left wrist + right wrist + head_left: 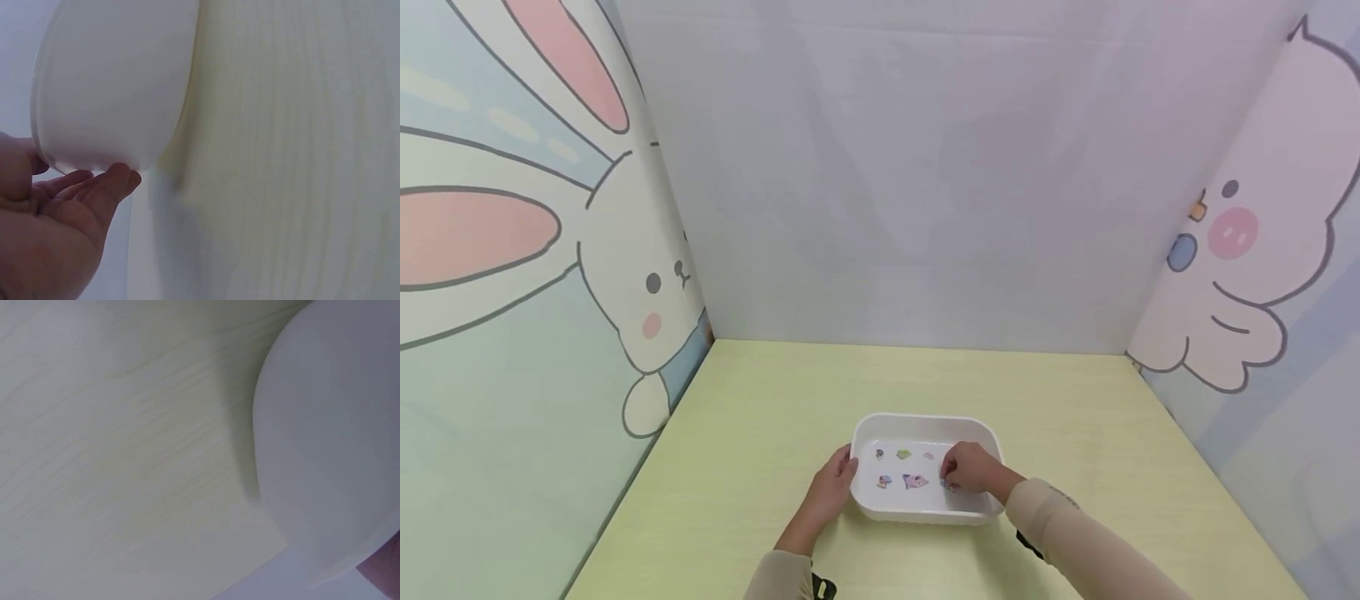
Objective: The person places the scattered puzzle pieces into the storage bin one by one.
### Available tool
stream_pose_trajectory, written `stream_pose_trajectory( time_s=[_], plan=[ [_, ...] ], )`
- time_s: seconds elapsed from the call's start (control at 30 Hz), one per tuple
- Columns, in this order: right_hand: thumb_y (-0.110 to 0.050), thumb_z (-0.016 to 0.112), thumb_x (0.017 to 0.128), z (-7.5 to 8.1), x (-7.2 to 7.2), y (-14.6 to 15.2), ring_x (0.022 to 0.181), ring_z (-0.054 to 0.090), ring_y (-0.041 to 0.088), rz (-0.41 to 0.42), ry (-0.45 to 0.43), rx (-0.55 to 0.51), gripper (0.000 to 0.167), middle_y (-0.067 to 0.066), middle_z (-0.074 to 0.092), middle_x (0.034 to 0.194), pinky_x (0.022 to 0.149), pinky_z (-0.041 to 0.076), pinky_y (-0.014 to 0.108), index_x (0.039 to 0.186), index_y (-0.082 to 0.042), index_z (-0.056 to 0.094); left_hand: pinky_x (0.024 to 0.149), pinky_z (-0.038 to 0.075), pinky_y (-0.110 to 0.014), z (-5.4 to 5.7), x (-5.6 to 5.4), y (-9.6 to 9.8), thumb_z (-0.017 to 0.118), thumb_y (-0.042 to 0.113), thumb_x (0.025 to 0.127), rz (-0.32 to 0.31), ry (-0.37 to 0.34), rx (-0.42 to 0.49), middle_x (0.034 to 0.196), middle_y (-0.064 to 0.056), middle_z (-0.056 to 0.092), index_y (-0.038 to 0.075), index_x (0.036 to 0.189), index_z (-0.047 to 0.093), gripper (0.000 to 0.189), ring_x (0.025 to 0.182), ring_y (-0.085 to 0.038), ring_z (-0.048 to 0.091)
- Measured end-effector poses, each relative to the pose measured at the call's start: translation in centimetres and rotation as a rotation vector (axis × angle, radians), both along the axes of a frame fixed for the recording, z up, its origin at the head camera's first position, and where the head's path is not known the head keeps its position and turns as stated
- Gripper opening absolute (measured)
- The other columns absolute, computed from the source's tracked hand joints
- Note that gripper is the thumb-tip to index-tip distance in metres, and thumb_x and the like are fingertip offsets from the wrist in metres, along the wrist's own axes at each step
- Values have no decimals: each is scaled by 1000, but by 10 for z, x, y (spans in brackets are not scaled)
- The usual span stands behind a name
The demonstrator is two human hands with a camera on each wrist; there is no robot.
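Observation:
A white plastic basin (pixel 898 506) rests on the table, with several small colourful flat cutouts on its floor. My left hand (pixel 833 482) grips its left end; in the left wrist view the thumb is at the rim and the fingers (pixel 112 181) lie against the outer wall. Reaching over the right end, my right hand (pixel 972 467) has its fingers curled down, pinching a small colourful cutout (pixel 951 486) that they partly cover. Left of it lie a pink-and-blue cutout (pixel 915 481) and an orange-and-blue one (pixel 884 481). Behind are green (pixel 903 454), pale pink (pixel 928 456) and dark grey (pixel 880 454) cutouts.
The pale yellow wood-grain table (pixel 760 417) extends around the basin. A grey-white backdrop (pixel 895 183) stands behind it, with cartoon-printed side panels: a rabbit (pixel 625 283) on the left and a pig (pixel 1262 250) on the right.

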State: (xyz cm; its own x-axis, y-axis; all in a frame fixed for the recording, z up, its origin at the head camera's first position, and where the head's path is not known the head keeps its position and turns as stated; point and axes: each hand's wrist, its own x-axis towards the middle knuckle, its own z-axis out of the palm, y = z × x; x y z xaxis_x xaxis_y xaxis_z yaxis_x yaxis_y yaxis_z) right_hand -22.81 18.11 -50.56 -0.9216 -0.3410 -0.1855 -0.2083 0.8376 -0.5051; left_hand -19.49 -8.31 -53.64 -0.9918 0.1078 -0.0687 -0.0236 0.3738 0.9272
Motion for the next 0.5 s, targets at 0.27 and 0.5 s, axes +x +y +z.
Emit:
stream_pose_trajectory(
  time_s=[0.27,0.5],
  plan=[
    [-2,69,86,-1,-1,2,64,49,10,-1,91,18,12,-5,60,69,61,46,26,76,-7,69,106,32,-60,-2,-1,-4,41,23,106,12,-6,-1,139,-23,50,-4,143,42,46,130,-44,41],
    [3,64,88,13,3,5,72,52,14,8,199,3,9,-2,62,77,69,50,35,85,-3,70,106,31,-62,0,-1,-7,41,25,106,12,-15,-9,139,-23,49,-3,144,41,47,130,-45,41]
  ],
)
